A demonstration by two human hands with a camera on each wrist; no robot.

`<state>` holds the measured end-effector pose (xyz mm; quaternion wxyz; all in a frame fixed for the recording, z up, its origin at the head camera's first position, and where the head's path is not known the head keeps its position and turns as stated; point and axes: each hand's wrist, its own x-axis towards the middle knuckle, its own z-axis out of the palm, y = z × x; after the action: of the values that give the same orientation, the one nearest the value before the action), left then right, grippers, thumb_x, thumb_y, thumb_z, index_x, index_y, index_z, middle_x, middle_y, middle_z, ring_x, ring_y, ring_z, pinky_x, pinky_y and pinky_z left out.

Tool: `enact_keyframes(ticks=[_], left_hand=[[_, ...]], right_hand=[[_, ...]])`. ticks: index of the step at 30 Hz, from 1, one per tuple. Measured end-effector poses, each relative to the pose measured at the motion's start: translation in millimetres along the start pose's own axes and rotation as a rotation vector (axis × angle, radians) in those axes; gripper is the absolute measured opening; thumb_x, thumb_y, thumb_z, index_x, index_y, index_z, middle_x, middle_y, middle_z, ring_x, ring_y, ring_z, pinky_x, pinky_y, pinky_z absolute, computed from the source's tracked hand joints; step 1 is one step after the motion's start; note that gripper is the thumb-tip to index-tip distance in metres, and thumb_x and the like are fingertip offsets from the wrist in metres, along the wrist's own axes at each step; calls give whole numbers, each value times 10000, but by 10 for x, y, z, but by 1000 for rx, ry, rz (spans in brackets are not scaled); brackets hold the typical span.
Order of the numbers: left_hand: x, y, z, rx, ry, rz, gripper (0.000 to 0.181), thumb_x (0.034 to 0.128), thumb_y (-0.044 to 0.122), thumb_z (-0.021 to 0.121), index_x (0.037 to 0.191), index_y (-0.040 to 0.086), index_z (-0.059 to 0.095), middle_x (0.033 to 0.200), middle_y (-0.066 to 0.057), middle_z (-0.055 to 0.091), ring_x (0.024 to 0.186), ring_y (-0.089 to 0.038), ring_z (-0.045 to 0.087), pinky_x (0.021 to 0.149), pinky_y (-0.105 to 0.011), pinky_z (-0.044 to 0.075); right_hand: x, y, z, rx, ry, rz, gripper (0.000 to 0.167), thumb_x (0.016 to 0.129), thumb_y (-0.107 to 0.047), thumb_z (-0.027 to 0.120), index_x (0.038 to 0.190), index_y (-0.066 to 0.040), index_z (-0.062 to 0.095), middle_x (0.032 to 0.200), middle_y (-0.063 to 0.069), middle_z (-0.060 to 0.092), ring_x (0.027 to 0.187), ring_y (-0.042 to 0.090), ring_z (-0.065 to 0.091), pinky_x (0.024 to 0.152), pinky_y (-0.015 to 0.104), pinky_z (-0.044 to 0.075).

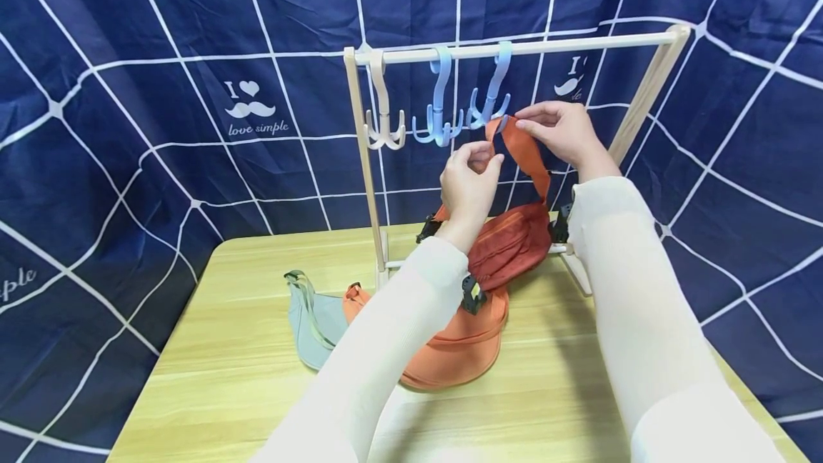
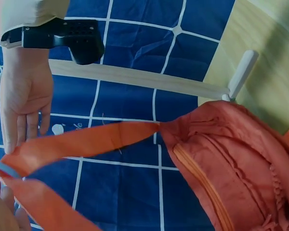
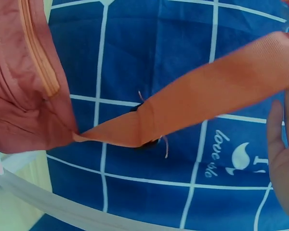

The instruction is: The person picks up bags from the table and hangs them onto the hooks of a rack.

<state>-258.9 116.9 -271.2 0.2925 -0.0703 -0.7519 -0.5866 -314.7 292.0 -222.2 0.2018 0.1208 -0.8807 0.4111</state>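
while a red bag [image 1: 514, 241] hangs below by its orange strap [image 1: 526, 152], the left hand [image 1: 469, 188] pinches one side of the band between thumb and fingers; the right hand [image 1: 566, 131] pinches the other side, close to a blue hook [image 1: 495, 88] (the strap bends at one of its prongs); that hook, a second blue one [image 1: 440, 102] and a cream one [image 1: 382, 106] hang from the bar of a wooden rack [image 1: 579, 43]; on the table [image 1: 225, 349], partly hidden by the left sleeve [image 1: 379, 338], lie an orange cap [image 1: 459, 363] and a grey-green cap [image 1: 318, 327]; whether the bag touches the orange cap cannot be told
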Motion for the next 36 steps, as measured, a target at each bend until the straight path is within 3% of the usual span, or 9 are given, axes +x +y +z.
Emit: enact_keyframes(ticks=[7, 13, 16, 20, 27, 31, 36], left_hand=[[-48, -42, 23, -8, 14, 4, 231, 809, 310, 768, 997, 191, 707, 833, 98, 645, 746, -5, 568, 590, -189, 418], [-83, -106, 30, -40, 0, 23, 241, 803, 301, 773, 988, 161, 706, 828, 70, 645, 745, -23, 580, 614, -179, 424], [-111, -144, 23, -42, -22, 32, 257, 812, 289, 766, 1012, 141, 703, 859, 43, 654, 776, -56, 601, 643, -177, 428], [-144, -197, 11, -40, -52, 38, 274, 817, 289, 762, 1031, 130, 698, 878, 38, 652, 801, -68, 611, 651, -176, 431], [-209, -264, -36, -19, -90, 65, 283, 802, 288, 776, 1031, 142, 696, 896, 47, 654, 818, -79, 609, 667, -187, 428], [-245, -299, -62, 5, -123, 86, 293, 799, 297, 781, 1037, 151, 695, 905, 51, 654, 821, -79, 604, 682, -192, 435], [-288, -362, -113, 34, -173, 116, 303, 799, 323, 775, 1046, 171, 688, 913, 73, 649, 840, -65, 597, 685, -193, 431]], right_hand=[[-58, 158, 100, 249, 100, 22, 401, 879, -199, 699, 1223, -8, 619, 856, -142, 672, 771, 6, 643, 730, 156, 478], [-133, 233, 214, 499, 262, 22, 285, 891, -141, 680, 1160, -49, 661, 852, -90, 694, 737, 44, 668, 668, 166, 493], [-187, 251, 282, 557, 313, 25, 248, 885, -131, 688, 1129, -89, 677, 856, -48, 698, 731, 64, 671, 654, 171, 488], [-264, 290, 370, 574, 353, 29, 274, 882, -123, 690, 1147, -67, 653, 853, -26, 691, 723, 70, 665, 636, 163, 476], [-424, 224, 505, 557, 448, -41, 371, 873, -19, 655, 1177, 160, 539, 789, -78, 648, 659, 41, 598, 647, 168, 444], [-558, 96, 558, 486, 505, -72, 358, 864, -2, 652, 1150, 183, 541, 805, -79, 628, 670, 17, 568, 678, 170, 432], [-685, 103, 640, 452, 522, -73, 345, 860, -6, 658, 1141, 167, 559, 833, -71, 626, 696, 25, 566, 668, 172, 428]])
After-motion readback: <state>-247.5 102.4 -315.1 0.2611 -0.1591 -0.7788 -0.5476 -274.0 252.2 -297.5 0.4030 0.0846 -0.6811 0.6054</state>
